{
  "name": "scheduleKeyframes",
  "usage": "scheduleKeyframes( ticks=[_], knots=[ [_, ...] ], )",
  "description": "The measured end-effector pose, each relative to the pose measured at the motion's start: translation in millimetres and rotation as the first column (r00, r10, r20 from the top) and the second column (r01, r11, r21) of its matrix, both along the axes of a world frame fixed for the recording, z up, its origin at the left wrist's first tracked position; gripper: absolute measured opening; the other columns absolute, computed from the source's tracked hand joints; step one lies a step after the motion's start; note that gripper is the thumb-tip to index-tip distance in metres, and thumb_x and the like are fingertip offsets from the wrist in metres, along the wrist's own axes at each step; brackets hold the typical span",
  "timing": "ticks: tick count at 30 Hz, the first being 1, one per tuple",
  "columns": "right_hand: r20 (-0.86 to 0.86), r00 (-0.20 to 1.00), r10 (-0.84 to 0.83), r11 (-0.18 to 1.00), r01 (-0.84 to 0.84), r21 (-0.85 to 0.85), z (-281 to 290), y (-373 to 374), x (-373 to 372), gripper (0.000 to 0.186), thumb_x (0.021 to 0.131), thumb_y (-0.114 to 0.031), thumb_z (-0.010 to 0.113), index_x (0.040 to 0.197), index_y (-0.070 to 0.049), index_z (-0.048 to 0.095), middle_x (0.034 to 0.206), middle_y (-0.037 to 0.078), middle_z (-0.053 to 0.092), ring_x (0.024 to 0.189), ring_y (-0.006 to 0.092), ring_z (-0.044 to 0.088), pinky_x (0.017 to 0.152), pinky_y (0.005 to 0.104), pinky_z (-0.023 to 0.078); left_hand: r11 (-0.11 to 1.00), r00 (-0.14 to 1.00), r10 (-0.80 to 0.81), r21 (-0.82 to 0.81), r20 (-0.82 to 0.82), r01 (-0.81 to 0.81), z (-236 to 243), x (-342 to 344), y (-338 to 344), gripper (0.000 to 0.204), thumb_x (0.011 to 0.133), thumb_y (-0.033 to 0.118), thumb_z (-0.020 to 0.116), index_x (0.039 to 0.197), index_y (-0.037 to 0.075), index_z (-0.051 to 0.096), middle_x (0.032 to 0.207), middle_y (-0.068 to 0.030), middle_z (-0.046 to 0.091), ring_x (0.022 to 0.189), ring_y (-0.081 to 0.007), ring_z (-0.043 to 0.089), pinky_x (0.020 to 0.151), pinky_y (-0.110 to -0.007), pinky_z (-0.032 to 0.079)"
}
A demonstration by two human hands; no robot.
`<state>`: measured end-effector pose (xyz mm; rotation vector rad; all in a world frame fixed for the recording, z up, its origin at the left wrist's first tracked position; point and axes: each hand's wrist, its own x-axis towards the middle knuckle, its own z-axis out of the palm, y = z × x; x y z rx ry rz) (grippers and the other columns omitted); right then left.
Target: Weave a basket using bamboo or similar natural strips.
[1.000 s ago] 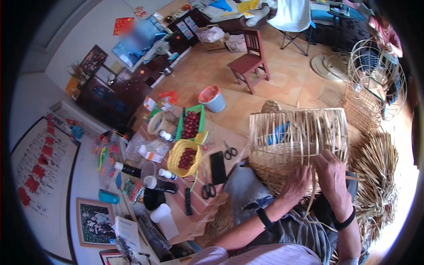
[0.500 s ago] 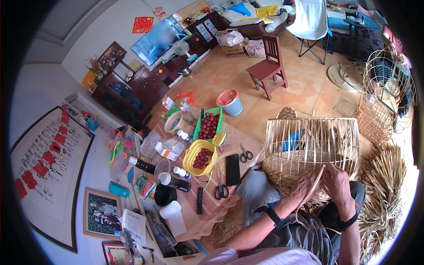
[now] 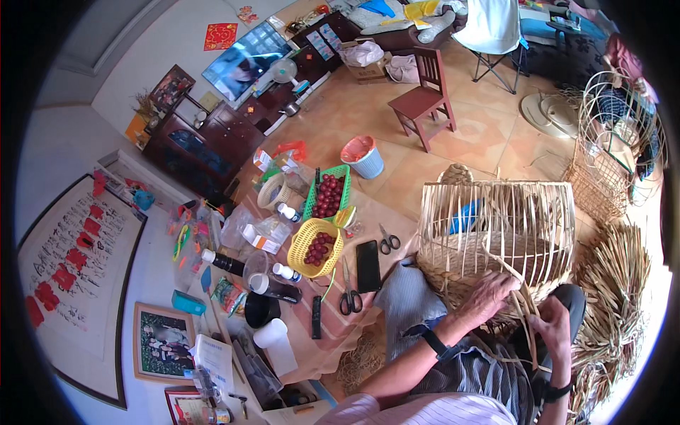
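A half-woven straw basket (image 3: 443,280) lies on its side against my knees, its loose upright strands (image 3: 496,205) forming a cage-like wall toward the far side. My left hand (image 3: 489,299) is closed at the basket's near edge, its fingertips pinching a pale straw strip (image 3: 523,294). My right hand (image 3: 552,327), lower and to the right, has its fingers closed on the same bundle of strips, which hangs down between both hands. A blue piece (image 3: 465,217) shows through the strands. The exact grip of the fingertips is partly hidden.
Dry straw (image 3: 613,319) is heaped at my right. On the table at left are scissors (image 3: 350,301), a phone (image 3: 367,266), a yellow basket (image 3: 296,251) and a green basket (image 3: 309,205) of red fruit, and bottles. A wooden chair (image 3: 418,104) stands beyond.
My right hand has moved down, away from my left, drawing the straw strip with it. My left hand has shifted slightly at the basket edge. The view has tilted a little.
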<state>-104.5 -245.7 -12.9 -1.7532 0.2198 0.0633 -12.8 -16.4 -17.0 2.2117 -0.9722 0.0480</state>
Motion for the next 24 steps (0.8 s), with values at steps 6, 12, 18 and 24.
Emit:
scheduleKeyframes(
  ticks=[6, 12, 18, 24],
  knots=[
    [0.38, 0.883, -0.276, 0.888, 0.385, -0.25, 17, -8, 61, 0.021, 0.099, -0.014, 0.068, 0.091, 0.001, 0.056, 0.072, 0.006, 0.052, 0.065, 0.0146, 0.042, 0.058, 0.0355, 0.038, 0.995, 0.993, -0.008, -0.101, -0.121, -0.004, -7, -4, -1, 0.06, 0.072, -0.006, 0.081, 0.124, 0.008, 0.052, 0.117, -0.0134, 0.064, 0.112, -0.036, 0.064, 0.095, -0.046, 0.052],
    [0.167, 0.985, -0.031, 0.971, 0.07, -0.229, -15, -1, 74, 0.029, 0.096, -0.015, 0.073, 0.084, -0.001, 0.051, 0.07, 0.004, 0.045, 0.068, 0.0129, 0.039, 0.058, 0.0337, 0.038, 0.986, 0.956, 0.047, -0.137, -0.288, -0.09, -9, -6, -3, 0.056, 0.074, -0.012, 0.075, 0.119, 0.011, 0.052, 0.114, -0.0134, 0.065, 0.111, -0.0367, 0.066, 0.089, -0.045, 0.055],
    [0.163, 0.984, -0.077, 0.949, 0.122, -0.289, -6, 13, 57, 0.023, 0.097, -0.014, 0.071, 0.086, 0.001, 0.057, 0.068, 0.005, 0.046, 0.066, 0.0117, 0.041, 0.059, 0.0331, 0.04, 0.999, 0.989, 0.031, -0.013, -0.148, -0.033, -5, -15, 11, 0.05, 0.076, -0.012, 0.071, 0.116, 0.01, 0.05, 0.108, -0.0132, 0.065, 0.104, -0.0365, 0.066, 0.08, -0.046, 0.055],
    [0.225, 0.972, -0.07, 0.982, 0.107, -0.153, -7, 38, 50, 0.027, 0.106, -0.021, 0.062, 0.09, 0.0, 0.06, 0.07, 0.001, 0.056, 0.064, 0.0092, 0.046, 0.058, 0.0295, 0.043, 1.0, 0.986, 0.018, -0.016, -0.168, -0.021, -1, 2, 42, 0.051, 0.072, -0.013, 0.074, 0.112, 0.008, 0.05, 0.103, -0.0123, 0.067, 0.092, -0.0366, 0.069, 0.077, -0.046, 0.057]
  ],
)
